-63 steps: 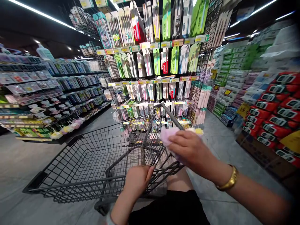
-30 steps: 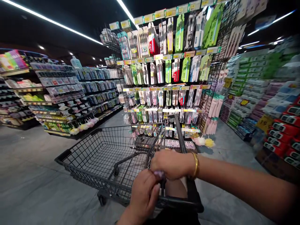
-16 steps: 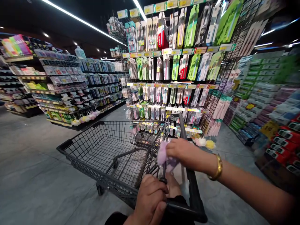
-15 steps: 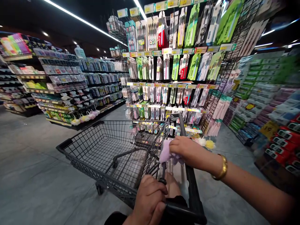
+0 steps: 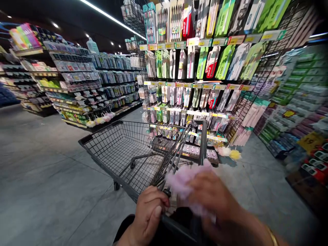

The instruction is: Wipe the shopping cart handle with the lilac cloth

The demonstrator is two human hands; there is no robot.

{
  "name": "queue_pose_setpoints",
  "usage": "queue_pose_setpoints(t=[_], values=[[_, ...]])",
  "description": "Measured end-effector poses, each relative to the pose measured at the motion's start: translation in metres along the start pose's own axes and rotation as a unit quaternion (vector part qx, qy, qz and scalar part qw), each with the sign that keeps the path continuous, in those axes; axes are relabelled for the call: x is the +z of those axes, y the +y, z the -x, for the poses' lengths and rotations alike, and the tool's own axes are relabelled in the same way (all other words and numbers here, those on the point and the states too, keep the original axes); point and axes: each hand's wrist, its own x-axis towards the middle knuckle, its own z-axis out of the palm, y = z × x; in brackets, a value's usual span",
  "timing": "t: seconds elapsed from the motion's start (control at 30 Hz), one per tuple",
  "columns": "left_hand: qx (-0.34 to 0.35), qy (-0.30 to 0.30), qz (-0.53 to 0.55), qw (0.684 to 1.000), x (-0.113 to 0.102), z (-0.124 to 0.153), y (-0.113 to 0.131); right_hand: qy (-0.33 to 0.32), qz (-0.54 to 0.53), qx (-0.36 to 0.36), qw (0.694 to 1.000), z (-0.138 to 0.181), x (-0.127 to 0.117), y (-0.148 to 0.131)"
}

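Note:
My right hand [image 5: 215, 194], smeared by motion, grips a light purple cloth [image 5: 183, 179] over the near end of the shopping cart's side bar. The cloth is bunched, and part of it hangs below the fingers. My left hand [image 5: 151, 210] is closed around the black push handle [image 5: 179, 230] of the shopping cart, at the left. The cart's wire basket [image 5: 125, 141] stretches away to the left and holds nothing that I can see. A gold bangle [image 5: 273, 235] shows on my right wrist at the bottom edge.
Straight ahead stands a wire rack [image 5: 205, 42] of packaged toothbrushes, close beyond the cart. Shelves of goods [image 5: 77, 78] line the left side. Stacked packs [image 5: 297, 89] and red boxes [image 5: 317, 167] are at the right. Grey floor [image 5: 64, 164] surrounds the cart.
My right hand has drawn back toward me along the cart's side bar, with the purple cloth in it. My left hand stays on the handle. The view has tilted down and turned slightly left.

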Motion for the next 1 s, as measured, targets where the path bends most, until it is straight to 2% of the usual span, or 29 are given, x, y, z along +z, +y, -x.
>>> queue_pose_setpoints(t=[0.07,0.1,0.13,0.23,0.3,0.43,0.5,0.6,0.63,0.8,0.9,1.0], values=[[-0.013,0.015,-0.017,1.000,-0.008,0.005,0.000,-0.037,-0.025,-0.062,0.997,0.005,0.008,-0.013],[-0.017,0.021,-0.023,0.999,-0.013,0.008,0.001,-0.039,-0.022,-0.069,0.997,0.007,0.011,-0.016],[-0.021,0.024,-0.031,0.999,-0.018,0.009,0.003,-0.025,-0.010,-0.058,0.998,0.010,0.014,-0.015],[-0.017,0.028,-0.099,0.995,-0.034,0.009,0.018,0.057,0.034,0.038,0.997,0.016,0.023,-0.011],[0.023,0.026,-0.140,0.990,-0.042,0.005,0.031,0.064,0.034,0.063,0.995,0.018,0.029,-0.017],[0.116,-0.064,-0.173,0.976,-0.046,-0.005,0.056,0.017,-0.036,-0.032,0.999,0.018,0.038,-0.032],[0.091,-0.095,-0.214,0.968,-0.045,-0.007,0.063,0.044,-0.048,-0.021,0.998,0.013,0.041,-0.027],[0.030,-0.081,-0.238,0.967,-0.044,-0.003,0.066,0.092,-0.033,0.058,0.994,-0.002,0.046,-0.020],[0.021,-0.080,-0.235,0.968,-0.046,-0.001,0.065,0.088,-0.036,0.061,0.994,-0.008,0.048,-0.023],[0.026,-0.066,-0.223,0.972,-0.064,0.014,0.056,-0.002,-0.091,-0.075,0.993,-0.031,0.062,-0.061],[0.042,-0.050,-0.194,0.979,-0.077,0.024,0.052,0.016,-0.103,-0.068,0.992,-0.027,0.065,-0.042],[0.029,-0.041,-0.184,0.982,-0.088,0.034,0.051,0.111,-0.079,0.016,0.990,-0.023,0.065,-0.004]])
